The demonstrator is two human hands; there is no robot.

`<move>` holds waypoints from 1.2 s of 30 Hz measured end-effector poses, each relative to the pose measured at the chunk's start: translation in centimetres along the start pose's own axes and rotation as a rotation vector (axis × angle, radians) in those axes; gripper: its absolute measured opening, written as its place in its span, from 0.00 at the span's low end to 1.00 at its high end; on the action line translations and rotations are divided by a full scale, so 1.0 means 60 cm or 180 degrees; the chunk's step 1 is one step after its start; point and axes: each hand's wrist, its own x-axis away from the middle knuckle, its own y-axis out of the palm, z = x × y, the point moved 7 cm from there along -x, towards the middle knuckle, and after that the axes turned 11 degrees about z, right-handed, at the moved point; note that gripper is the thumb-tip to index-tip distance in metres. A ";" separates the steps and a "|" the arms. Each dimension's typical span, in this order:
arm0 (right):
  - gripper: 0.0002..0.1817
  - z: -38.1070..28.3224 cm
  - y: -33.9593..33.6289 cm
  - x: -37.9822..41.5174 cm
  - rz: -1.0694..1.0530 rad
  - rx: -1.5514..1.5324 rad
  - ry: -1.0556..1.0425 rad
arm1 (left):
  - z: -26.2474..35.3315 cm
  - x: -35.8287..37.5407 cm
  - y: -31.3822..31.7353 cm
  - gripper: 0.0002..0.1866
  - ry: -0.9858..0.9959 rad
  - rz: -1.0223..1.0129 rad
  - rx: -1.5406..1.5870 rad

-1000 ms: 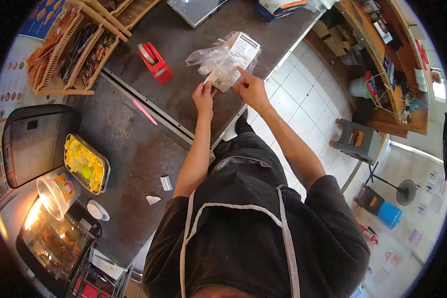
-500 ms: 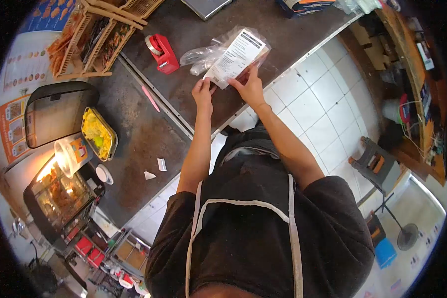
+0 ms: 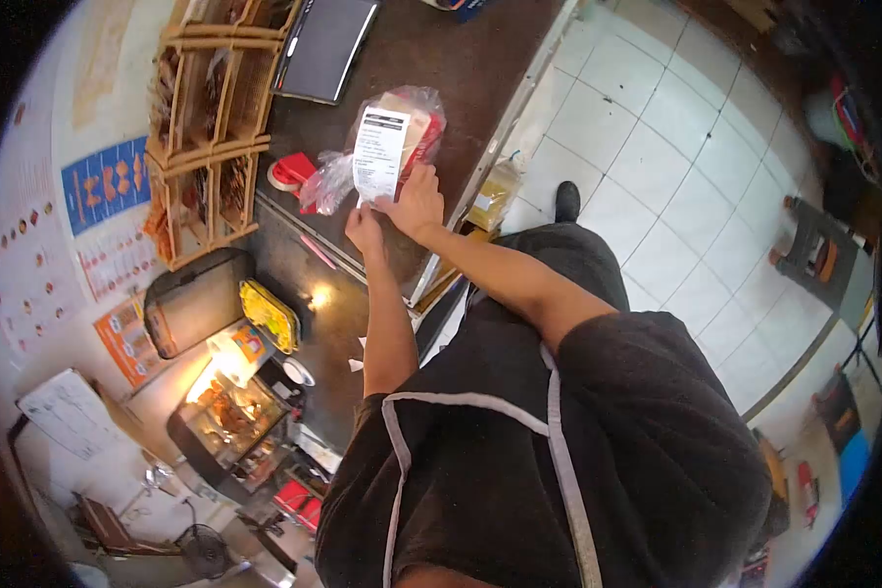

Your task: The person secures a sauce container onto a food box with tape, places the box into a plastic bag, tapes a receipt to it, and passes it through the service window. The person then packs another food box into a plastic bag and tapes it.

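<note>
A clear plastic bag lies on the dark counter with a light and red package inside. On top of it rests a printed white receipt. My left hand pinches the receipt's bottom end. My right hand grips the lower right side of the bag, its thumb by the receipt's lower corner and its fingers on the plastic. The bag's bunched end points left, in front of a red tape dispenser.
A black tablet-like device lies farther back. Wooden racks stand at the left. A pink pen, a yellow food tray and a white round lid are on the nearer counter. Stools stand on the tiled floor to the right.
My view and body have turned, so the counter appears shifted. Both hands stay on the receipt and bag, which now lies closer to the tape dispenser and partly covers it.
</note>
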 end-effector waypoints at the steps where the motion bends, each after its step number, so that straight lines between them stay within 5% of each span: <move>1: 0.45 0.015 0.002 0.000 -0.0126 0.0281 0.0298 | 0.002 0.005 -0.002 0.09 0.0099 -0.0121 -0.0148; 4: 0.45 0.008 -0.044 0.000 -0.0586 0.0241 0.0143 | 0.060 0.022 -0.031 0.13 0.0524 0.0655 0.0481; 5: 0.45 0.015 -0.075 -0.013 -0.0524 0.0237 0.0083 | 0.071 0.017 -0.027 0.21 0.0165 0.0330 0.0785; 7: 0.46 0.064 -0.140 -0.038 -0.0785 -0.0178 -0.0197 | 0.149 0.033 0.006 0.20 0.0301 0.0105 0.1069; 9: 0.45 0.104 -0.252 -0.087 -0.0837 -0.0261 -0.0063 | 0.173 -0.008 0.016 0.20 0.0894 0.0381 -0.0259; 10: 0.43 0.146 -0.297 -0.108 -0.0601 -0.0362 0.0319 | 0.138 -0.064 0.015 0.21 0.1117 0.0612 -0.0004; 11: 0.42 0.189 -0.330 -0.137 -0.0280 -0.0490 0.0689 | 0.142 -0.107 0.032 0.21 0.1199 0.0760 -0.0728; 13: 0.43 0.229 -0.408 -0.190 0.0366 -0.0395 0.0706 | 0.152 -0.119 0.053 0.28 0.2041 0.0383 -0.5282; 14: 0.44 0.216 -0.456 -0.209 0.0443 -0.0395 0.0812 | 0.171 -0.122 0.058 0.33 0.2536 0.0441 -0.6683; 15: 0.43 0.225 -0.475 -0.238 0.0565 -0.0490 0.0849 | 0.229 -0.081 0.051 0.31 0.2902 0.0695 -0.6773; 18: 0.40 0.225 -0.530 -0.346 0.1365 -0.0584 0.0198 | 0.437 -0.018 0.003 0.28 0.1720 0.1246 -0.2674; 21: 0.37 0.129 -0.588 -0.405 0.0294 -0.1585 0.0862 | 0.648 0.060 -0.023 0.24 0.1623 0.0941 -0.0861; 24: 0.36 0.046 -0.620 -0.467 -0.0730 -0.1742 0.0890 | 0.840 0.114 0.020 0.21 0.1929 0.0332 -0.0353; 25: 0.36 0.009 -0.642 -0.484 -0.0855 -0.1634 0.0811 | 0.881 0.092 0.046 0.20 0.2891 0.0340 -0.0281; 30: 0.49 -0.134 -0.732 -0.555 -0.1942 -0.1725 0.0695 | 1.114 0.140 0.257 0.21 0.2532 -0.0660 0.0438; 35: 0.44 -0.188 -0.904 -0.720 -0.2292 -0.3134 0.0426 | 1.425 0.336 0.506 0.21 0.3260 -0.2124 0.1160; 36: 0.43 -0.255 -1.019 -0.726 -0.1607 -0.3207 0.0275 | 1.464 0.342 0.565 0.22 0.3460 -0.2150 0.1044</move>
